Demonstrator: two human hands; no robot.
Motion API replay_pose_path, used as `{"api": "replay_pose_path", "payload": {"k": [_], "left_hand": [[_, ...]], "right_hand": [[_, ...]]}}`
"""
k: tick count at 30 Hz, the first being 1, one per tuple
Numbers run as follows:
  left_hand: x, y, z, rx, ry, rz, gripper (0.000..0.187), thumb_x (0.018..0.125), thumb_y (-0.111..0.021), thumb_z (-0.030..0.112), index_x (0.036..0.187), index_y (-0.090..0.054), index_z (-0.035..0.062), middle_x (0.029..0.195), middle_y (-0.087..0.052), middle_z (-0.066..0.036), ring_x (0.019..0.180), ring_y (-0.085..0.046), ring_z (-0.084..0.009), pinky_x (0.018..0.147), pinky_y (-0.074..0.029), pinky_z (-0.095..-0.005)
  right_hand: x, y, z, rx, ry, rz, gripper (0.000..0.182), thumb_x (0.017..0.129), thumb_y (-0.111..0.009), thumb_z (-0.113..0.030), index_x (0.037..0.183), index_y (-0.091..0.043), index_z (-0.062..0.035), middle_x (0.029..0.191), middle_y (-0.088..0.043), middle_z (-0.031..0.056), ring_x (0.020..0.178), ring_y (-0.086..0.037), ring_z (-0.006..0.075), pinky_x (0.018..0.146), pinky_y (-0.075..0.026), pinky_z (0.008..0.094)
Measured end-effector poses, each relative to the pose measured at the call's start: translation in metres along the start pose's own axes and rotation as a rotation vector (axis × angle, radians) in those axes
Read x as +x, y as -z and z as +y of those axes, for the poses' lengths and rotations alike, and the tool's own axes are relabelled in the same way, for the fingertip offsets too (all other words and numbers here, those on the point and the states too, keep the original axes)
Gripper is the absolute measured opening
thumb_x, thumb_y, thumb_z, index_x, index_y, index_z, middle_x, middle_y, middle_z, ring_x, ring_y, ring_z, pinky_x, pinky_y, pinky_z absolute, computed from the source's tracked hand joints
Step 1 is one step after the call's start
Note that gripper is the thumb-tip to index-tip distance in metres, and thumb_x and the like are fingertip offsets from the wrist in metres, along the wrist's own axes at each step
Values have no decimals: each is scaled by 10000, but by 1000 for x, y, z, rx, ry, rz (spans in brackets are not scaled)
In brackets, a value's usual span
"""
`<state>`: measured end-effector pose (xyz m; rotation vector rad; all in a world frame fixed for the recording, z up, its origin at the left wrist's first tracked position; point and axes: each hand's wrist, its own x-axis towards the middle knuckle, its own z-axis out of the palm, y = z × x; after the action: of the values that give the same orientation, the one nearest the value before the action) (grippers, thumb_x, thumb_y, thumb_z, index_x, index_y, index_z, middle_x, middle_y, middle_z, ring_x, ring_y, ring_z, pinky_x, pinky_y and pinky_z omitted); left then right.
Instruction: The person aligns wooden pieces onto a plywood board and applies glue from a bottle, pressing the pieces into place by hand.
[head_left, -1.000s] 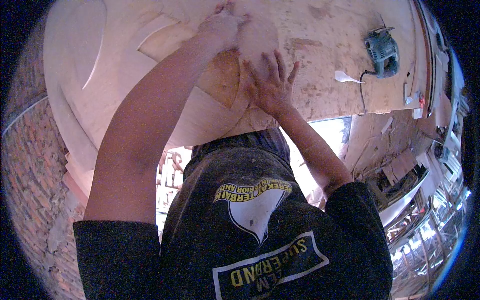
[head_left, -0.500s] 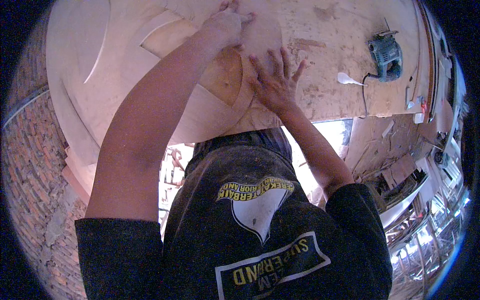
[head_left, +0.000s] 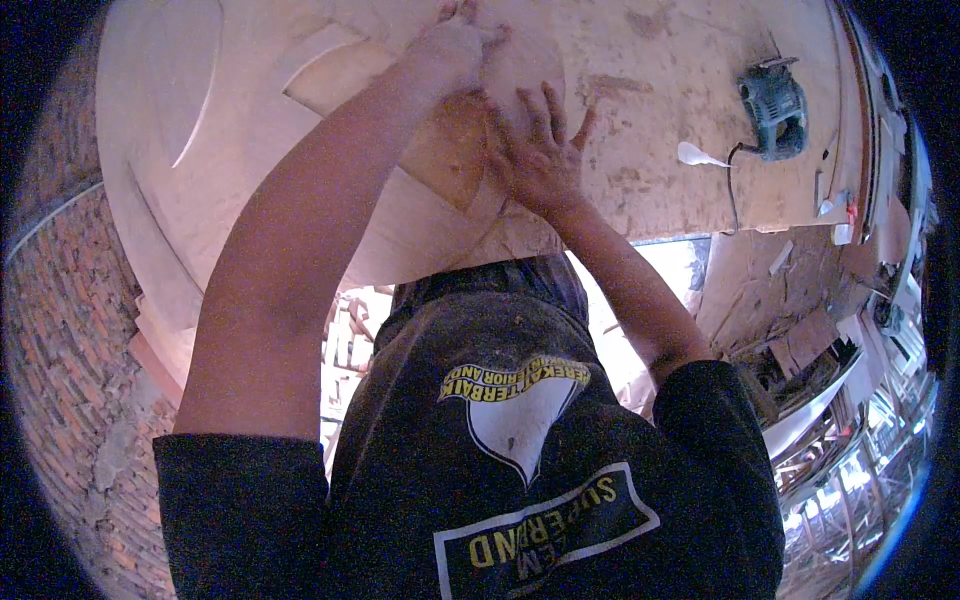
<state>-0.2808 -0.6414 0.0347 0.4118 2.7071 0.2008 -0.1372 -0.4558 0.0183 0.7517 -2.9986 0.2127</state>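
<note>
Near the top edge of the view, my left hand (head_left: 455, 48) rests on a curved wooden sheet (head_left: 525, 62); its fingers are partly cut off and hard to make out. My right hand (head_left: 540, 155) lies with fingers spread on the same sheet's right side, close to its curved edge. Between and below the hands, a darker wood surface (head_left: 448, 150) shows through an opening among overlapping pale curved sheets (head_left: 405, 225). My left forearm hides part of these sheets.
A green jigsaw (head_left: 775, 112) lies on the wooden worktop (head_left: 650, 150) at the right, its cord hanging over the front edge. Beside it is a white piece (head_left: 698, 154). A brick wall (head_left: 70, 320) stands at the left; wood scraps (head_left: 810, 340) lie lower right.
My right hand has shifted slightly to the left on the sheet, and its fingers are a little closer together. My left hand has barely moved.
</note>
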Motion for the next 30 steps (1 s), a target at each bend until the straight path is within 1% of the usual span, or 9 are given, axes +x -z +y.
{"api": "replay_pose_path", "payload": {"k": [2, 5, 9, 12, 15, 18, 20, 27, 30], "left_hand": [[-10, 13, 5, -22, 13, -41, 1068, 658, -945, 261, 1547, -397, 483, 1728, -61, -153, 1554, -218, -420, 1221, -338, -497], [-9, 15, 4, -40, 24, -45, 1091, 632, -959, 271, 1546, -400, 480, 1728, -60, -153, 1555, -222, -409, 1217, -345, -498], [12, -7, -6, 38, -104, -11, 1105, 622, -963, 302, 1556, -393, 460, 1726, -69, -163, 1556, -227, -399, 1205, -361, -502], [-7, 12, 2, -14, -11, -81, 1092, 639, -952, 329, 1569, -388, 427, 1710, -97, -215, 1550, -231, -423, 1219, -336, -493], [-2, -9, -15, 26, -101, 35, 705, 872, -730, 341, 1534, -488, 327, 1689, -96, -278, 1542, -245, -442, 1250, -273, -438], [29, -32, -33, 209, -281, -7, 1058, 724, -844, 505, 1614, -340, 234, 1540, -490, -216, 1526, -275, -445, 1263, -226, -538], [13, -14, -22, 227, -241, -32, 1054, 742, -834, 493, 1621, -321, 218, 1544, -492, -200, 1515, -287, -463, 1262, -223, -541], [14, -16, -28, 311, -263, -91, 1121, 760, -815, 541, 1654, -194, 273, 1547, -498, -179, 1500, -262, -526, 1263, -198, -549], [17, -22, -34, 355, -325, 52, 1134, 763, -813, 543, 1657, -160, 298, 1546, -500, -178, 1500, -256, -533, 1261, -198, -552]], "right_hand": [[-2, 6, -4, -60, 60, -43, 629, 942, -552, -628, 1514, -512, -370, 1613, -368, 99, 1555, -194, 366, 1134, 103, 785], [-9, 5, 3, 127, -69, 66, 629, 930, -571, -631, 1502, -527, -372, 1625, -354, 95, 1562, -173, 350, 1140, 89, 783], [-37, 18, 4, 12, -34, -91, 630, 928, -568, -655, 1499, -525, -391, 1626, -342, 87, 1570, -127, 338, 1147, 80, 776], [-52, 20, 7, 48, -51, -66, 645, 917, -570, -673, 1498, -524, -395, 1615, -350, 82, 1571, -120, 335, 1148, 77, 775], [-56, 22, 7, 40, -102, -82, 661, 913, -559, -689, 1503, -516, -394, 1609, -363, 84, 1567, -146, 344, 1148, 84, 775], [-52, 24, -4, 34, -61, -105, 661, 920, -551, -683, 1509, -509, -387, 1615, -360, 84, 1567, -153, 350, 1145, 94, 777], [-45, 28, -11, -9, 15, -120, 654, 927, -549, -672, 1510, -507, -380, 1619, -354, 83, 1569, -151, 352, 1143, 99, 778], [-41, 18, 1, 24, -104, -55, 645, 929, -561, -650, 1508, -507, -372, 1622, -342, 86, 1573, -128, 350, 1145, 88, 781], [-44, 25, 4, 0, -167, -59, 632, 932, -572, -630, 1497, -524, -350, 1602, -359, 90, 1573, -131, 345, 1148, 84, 778]]}}
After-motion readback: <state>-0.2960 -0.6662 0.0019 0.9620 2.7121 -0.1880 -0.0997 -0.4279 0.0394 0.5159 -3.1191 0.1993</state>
